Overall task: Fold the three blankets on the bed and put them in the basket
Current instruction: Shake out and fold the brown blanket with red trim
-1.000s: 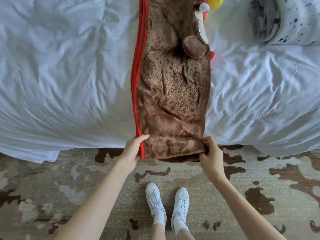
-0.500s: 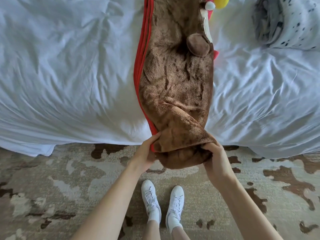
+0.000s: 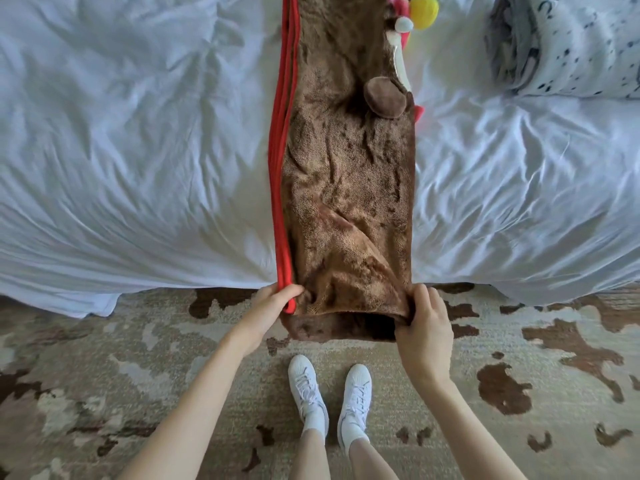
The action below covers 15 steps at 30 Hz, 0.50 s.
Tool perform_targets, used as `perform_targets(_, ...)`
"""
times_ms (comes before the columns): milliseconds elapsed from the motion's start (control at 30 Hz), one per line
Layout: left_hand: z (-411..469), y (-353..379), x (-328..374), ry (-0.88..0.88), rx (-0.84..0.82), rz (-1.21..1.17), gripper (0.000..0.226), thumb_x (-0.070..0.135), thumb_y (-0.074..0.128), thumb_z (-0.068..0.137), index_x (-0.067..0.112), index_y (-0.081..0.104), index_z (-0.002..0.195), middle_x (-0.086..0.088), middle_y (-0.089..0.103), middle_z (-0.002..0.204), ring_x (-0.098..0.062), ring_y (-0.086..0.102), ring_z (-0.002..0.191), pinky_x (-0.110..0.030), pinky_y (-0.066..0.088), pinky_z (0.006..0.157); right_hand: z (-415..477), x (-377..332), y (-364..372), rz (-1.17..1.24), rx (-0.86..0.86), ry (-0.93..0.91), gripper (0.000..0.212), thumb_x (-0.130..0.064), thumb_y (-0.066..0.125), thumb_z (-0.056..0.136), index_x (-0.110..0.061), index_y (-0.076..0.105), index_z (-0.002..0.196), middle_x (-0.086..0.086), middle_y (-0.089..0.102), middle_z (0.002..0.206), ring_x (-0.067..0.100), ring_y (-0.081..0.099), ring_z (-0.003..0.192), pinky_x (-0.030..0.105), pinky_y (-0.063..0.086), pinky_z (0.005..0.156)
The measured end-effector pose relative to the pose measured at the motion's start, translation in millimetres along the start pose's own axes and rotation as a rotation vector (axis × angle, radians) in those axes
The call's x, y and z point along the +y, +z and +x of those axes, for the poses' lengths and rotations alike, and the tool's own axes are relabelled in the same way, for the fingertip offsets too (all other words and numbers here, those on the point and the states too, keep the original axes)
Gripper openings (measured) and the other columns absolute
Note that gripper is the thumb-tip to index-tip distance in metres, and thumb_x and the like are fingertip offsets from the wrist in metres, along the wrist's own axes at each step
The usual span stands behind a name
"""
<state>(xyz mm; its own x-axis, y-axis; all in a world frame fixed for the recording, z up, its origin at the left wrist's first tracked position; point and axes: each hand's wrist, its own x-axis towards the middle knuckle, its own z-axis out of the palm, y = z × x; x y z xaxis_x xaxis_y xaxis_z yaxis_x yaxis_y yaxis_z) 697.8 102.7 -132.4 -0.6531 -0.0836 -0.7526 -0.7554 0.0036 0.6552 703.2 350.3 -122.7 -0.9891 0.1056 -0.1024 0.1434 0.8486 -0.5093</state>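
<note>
At the bed [image 3: 138, 168] edge, left hand [image 3: 273, 303] and right hand [image 3: 424, 323] each pinch the brown fleece blanket's [image 3: 346, 202] near corners; uneven lifting could skew its fold.

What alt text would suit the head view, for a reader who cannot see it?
A person's left hand and right hand grip the near corners of a long brown blanket with a red edge, lying on a white bed. A spotted blanket lies farther right.
</note>
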Motion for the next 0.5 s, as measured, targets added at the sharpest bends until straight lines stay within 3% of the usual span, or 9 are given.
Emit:
perform_targets(67, -4.5, 3.1, -2.6, -0.003, 0.050, -0.074, 0.012, 0.026, 0.063, 0.091, 0.015, 0.063, 0.087, 0.008, 0.055, 0.064, -0.011, 0.050, 0.066, -0.016, 0.040, 0.052, -0.9, -1.7, -0.5, 0.027, 0.003, 0.082, 0.034, 0.011, 0.056, 0.065, -0.015, 0.041, 0.081, -0.001, 0.052, 0.080, 0.024, 0.046, 0.072, 0.028, 0.028, 0.050)
perform_targets(100, -7.0, 3.3, -4.3, -0.003, 0.066, -0.126, 0.007, 0.023, 0.063, 0.091, 0.016, 0.064, 0.091, 0.006, 0.060, 0.069, -0.013, 0.053, 0.070, -0.017, 0.045, 0.056, 0.8, -2.7, -0.5, 0.121, -0.001, 0.166, 0.029, 0.012, 0.054, 0.066, -0.012, 0.043, 0.080, 0.001, 0.053, 0.078, 0.026, 0.048, 0.070, 0.028, 0.029, 0.049)
perform_targets(167, -16.0, 3.6, -4.6, 0.001, 0.084, -0.236, 0.013, 0.017, 0.063, 0.092, 0.016, 0.065, 0.105, -0.007, 0.069, 0.096, -0.023, 0.060, 0.094, -0.034, 0.053, 0.085, 5.9, -2.5, -2.5, 0.348, -0.053, 0.347, 0.019, 0.014, 0.049, 0.071, -0.002, 0.048, 0.080, 0.011, 0.056, 0.077, 0.030, 0.048, 0.070, 0.032, 0.032, 0.056)
perform_targets(200, -20.7, 3.6, -3.4, 0.011, 0.091, -0.271, 0.018, 0.014, 0.063, 0.092, 0.017, 0.064, 0.110, -0.013, 0.068, 0.108, -0.027, 0.059, 0.104, -0.041, 0.047, 0.097, 7.7, -2.1, -5.0, 0.469, -0.100, 0.426, 0.015, 0.014, 0.047, 0.074, 0.002, 0.048, 0.083, 0.015, 0.055, 0.079, 0.032, 0.044, 0.070, 0.033, 0.033, 0.060)
perform_targets(233, -25.7, 3.9, -0.8, 0.034, 0.094, -0.292, 0.020, 0.011, 0.062, 0.091, 0.018, 0.064, 0.111, -0.016, 0.065, 0.110, -0.028, 0.057, 0.106, -0.042, 0.043, 0.100, 8.1, -1.7, -8.8, 0.613, -0.148, 0.497, 0.011, 0.014, 0.045, 0.078, 0.005, 0.047, 0.085, 0.016, 0.054, 0.080, 0.030, 0.041, 0.072, 0.033, 0.034, 0.063)
perform_targets(300, -35.6, 3.5, 7.4, 0.094, 0.092, -0.353, 0.023, 0.006, 0.063, 0.089, 0.021, 0.066, 0.107, -0.012, 0.061, 0.098, -0.025, 0.053, 0.095, -0.037, 0.043, 0.088, 6.5, -3.5, -21.4, 0.900, -0.200, 0.595, 0.015, 0.013, 0.043, 0.085, -0.001, 0.046, 0.084, 0.014, 0.051, 0.082, 0.025, 0.044, 0.077, 0.034, 0.041, 0.064)
perform_targets(367, -44.5, -0.5, 16.9, 0.154, 0.054, -0.455, 0.027, 0.008, 0.066, 0.085, 0.021, 0.067, 0.109, -0.012, 0.064, 0.093, -0.022, 0.059, 0.087, -0.031, 0.051, 0.070, 3.1, -3.4, -34.2, 0.991, -0.160, 0.521, 0.019, 0.011, 0.048, 0.085, -0.007, 0.043, 0.080, 0.011, 0.050, 0.076, 0.023, 0.045, 0.073, 0.031, 0.040, 0.060)
perform_targets(433, -51.6, -6.3, 20.1, 0.201, 0.013, -0.485, 0.037, 0.015, 0.068, 0.081, 0.022, 0.066, 0.117, -0.011, 0.070, 0.096, -0.019, 0.066, 0.081, -0.031, 0.053, 0.053, -1.4, -3.8, -42.7, 0.848, -0.076, 0.326, 0.023, 0.007, 0.055, 0.083, -0.008, 0.039, 0.078, 0.009, 0.044, 0.072, 0.019, 0.037, 0.067, 0.031, 0.031, 0.058)
perform_targets(500, -58.8, -5.3, 18.4, 0.166, 0.056, -0.409, 0.037, 0.016, 0.067, 0.085, 0.018, 0.063, 0.121, -0.009, 0.069, 0.093, -0.018, 0.065, 0.079, -0.033, 0.050, 0.051, -6.7, -4.3, -44.4, 0.653, -0.045, 0.217, 0.026, 0.010, 0.056, 0.079, -0.011, 0.041, 0.080, 0.004, 0.050, 0.071, 0.014, 0.039, 0.060, 0.030, 0.031, 0.054)
